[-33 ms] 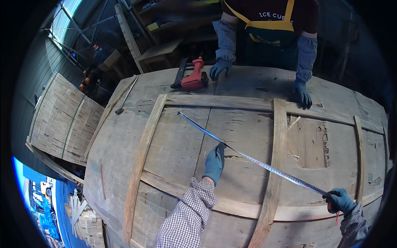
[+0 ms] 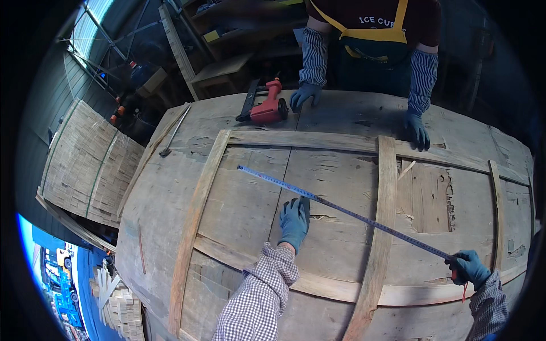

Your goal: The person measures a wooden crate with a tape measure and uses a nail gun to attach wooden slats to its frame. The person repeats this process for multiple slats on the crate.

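A tape measure's blade (image 2: 352, 213) runs slantwise above a wooden slat frame (image 2: 384, 199), its free end pointing to the far left. My right hand (image 2: 471, 268), in a blue-grey glove, closes round the tape measure's case. Most of the case is hidden, but a bit of red and a red cord (image 2: 464, 292) show. My left hand (image 2: 294, 223), gloved too, lies just below the blade with its fingers stretched and somewhat apart. Its fingertips reach the blade's near edge; whether they touch it I cannot tell. The frame rests on a worn plywood tabletop (image 2: 250, 213).
Across the table stands a person in an apron, with gloved hands (image 2: 418, 132) on the tabletop and frame. A red nail gun (image 2: 269, 105) lies at the far edge. A hammer (image 2: 173, 133) lies at left, near a strapped stack of wood strips (image 2: 85, 162).
The blade has turned over, and its free end has swung slightly left and nearer to me. My left hand's fingers have loosened from the blade and spread. My right hand has shifted slightly.
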Action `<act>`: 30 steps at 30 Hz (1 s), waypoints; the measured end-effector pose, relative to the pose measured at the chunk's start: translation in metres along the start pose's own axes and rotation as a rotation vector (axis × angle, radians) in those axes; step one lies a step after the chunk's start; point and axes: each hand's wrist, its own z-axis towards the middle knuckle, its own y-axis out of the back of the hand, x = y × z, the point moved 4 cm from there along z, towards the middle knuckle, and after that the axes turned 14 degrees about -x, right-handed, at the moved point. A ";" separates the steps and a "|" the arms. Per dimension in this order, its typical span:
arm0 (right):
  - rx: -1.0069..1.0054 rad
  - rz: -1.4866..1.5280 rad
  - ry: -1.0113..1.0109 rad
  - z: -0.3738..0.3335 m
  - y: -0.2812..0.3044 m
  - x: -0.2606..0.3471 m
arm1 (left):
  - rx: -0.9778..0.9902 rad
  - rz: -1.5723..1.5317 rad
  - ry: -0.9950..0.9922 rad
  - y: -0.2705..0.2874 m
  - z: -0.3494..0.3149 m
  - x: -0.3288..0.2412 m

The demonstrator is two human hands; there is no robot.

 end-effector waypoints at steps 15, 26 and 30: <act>0.237 -0.274 0.248 0.178 -0.023 0.079 | -0.088 0.606 -0.103 -0.040 -0.027 0.007; 0.107 -0.164 0.141 0.212 -0.041 0.123 | -0.057 0.653 -0.067 -0.038 -0.025 0.007; 0.142 -0.149 0.152 0.233 -0.056 0.127 | -0.067 0.664 -0.076 -0.039 -0.027 0.009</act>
